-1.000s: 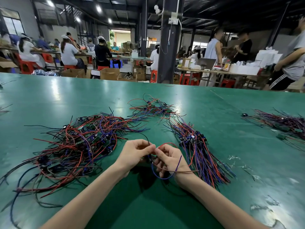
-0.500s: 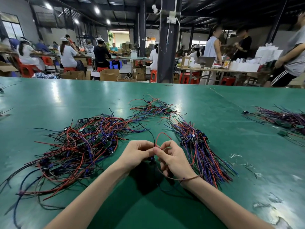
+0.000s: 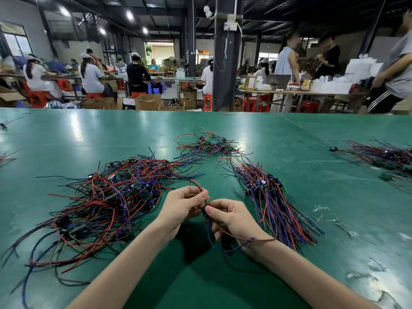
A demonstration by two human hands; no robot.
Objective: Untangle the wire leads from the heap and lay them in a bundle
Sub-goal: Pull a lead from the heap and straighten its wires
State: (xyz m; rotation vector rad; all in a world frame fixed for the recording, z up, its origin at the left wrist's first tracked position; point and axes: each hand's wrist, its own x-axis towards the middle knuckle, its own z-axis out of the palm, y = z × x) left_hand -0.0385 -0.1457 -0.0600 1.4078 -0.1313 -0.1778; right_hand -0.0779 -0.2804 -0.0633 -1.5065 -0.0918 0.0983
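Your left hand (image 3: 182,204) and right hand (image 3: 231,221) are right up against each other over the middle of the green table (image 3: 289,139), both pinching the same wire lead (image 3: 201,188) between thumb and fingertips. Its red and black strands arc up over your left fingers, and a blue and a brownish strand trail down across your right wrist.

The tangled heap (image 3: 107,197) sits just left of your left hand, sprawling out toward the left edge of the view, with loose ends reaching close to your forearm. The tidy bundle (image 3: 272,201) lies just right of your right hand, wires all fanned toward you.

Further out there's a smaller scatter of leads (image 3: 207,144) beyond both piles, and another pile (image 3: 383,157) well off to the right. You've got bare tabletop between your forearms and a wide open stretch between the bundle and that far-right pile. The table's far edge is well beyond everything.
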